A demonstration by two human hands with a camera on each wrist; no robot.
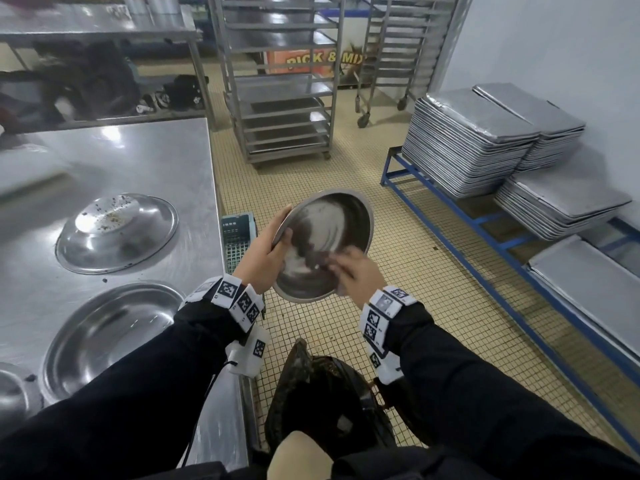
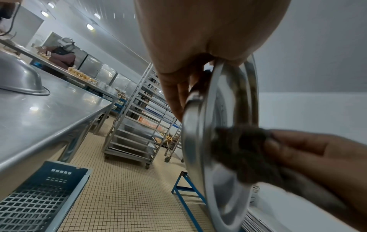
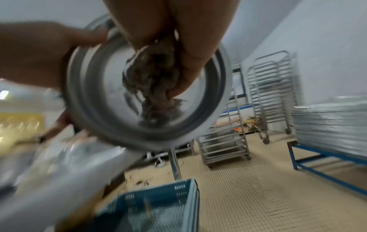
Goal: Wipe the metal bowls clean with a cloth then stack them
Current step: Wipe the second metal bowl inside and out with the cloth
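I hold a metal bowl (image 1: 325, 237) tilted toward me over the tiled floor. My left hand (image 1: 270, 251) grips its left rim, thumb inside; the left wrist view shows the bowl (image 2: 222, 141) edge-on with fingers (image 2: 174, 94) behind it. My right hand (image 1: 353, 271) bunches a dark cloth (image 3: 155, 81) and presses it against the bowl's inside (image 3: 111, 94). The same cloth (image 2: 240, 150) shows in the left wrist view. Two bowls lie upside down on the steel table: a crumb-speckled one (image 1: 117, 233) and a nearer one (image 1: 107, 334).
The steel table (image 1: 138, 161) stands at my left, with a blue crate (image 1: 239, 233) on the floor beside it. A black bin bag (image 1: 329, 396) sits below my hands. Tray racks (image 1: 280, 81) stand ahead and stacked baking trays (image 1: 478, 140) on a blue frame at right.
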